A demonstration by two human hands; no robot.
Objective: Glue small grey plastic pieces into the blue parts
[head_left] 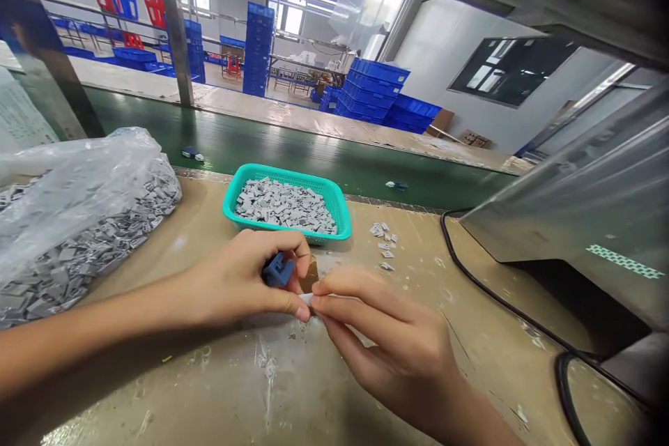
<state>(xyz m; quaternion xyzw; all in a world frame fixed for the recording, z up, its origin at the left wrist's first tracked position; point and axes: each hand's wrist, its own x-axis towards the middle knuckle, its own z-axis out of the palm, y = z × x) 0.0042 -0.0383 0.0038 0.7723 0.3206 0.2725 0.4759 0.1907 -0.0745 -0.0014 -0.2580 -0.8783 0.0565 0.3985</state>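
Observation:
My left hand (237, 280) is closed around a dark blue plastic part (278, 270), which has a notched end and sits inside the curl of the fingers. A small light grey piece (306, 299) lies at its thumb tip. My right hand (397, 334) pinches that same piece between thumb and fingertips, so the two hands meet over the bench. Just beyond them stands a turquoise basket (342, 212) filled with small grey plastic pieces (282, 203). Several similar loose pieces (385, 246) lie to the basket's right.
A clear plastic bag (104, 167) of grey pieces rests at the left. Behind the bench (209, 390) runs a green conveyor belt (308, 146) carrying two small blue-and-white parts. A black cable (491, 293) and a metal housing (585, 209) occupy the right. Blue crates (371, 90) stand farther back.

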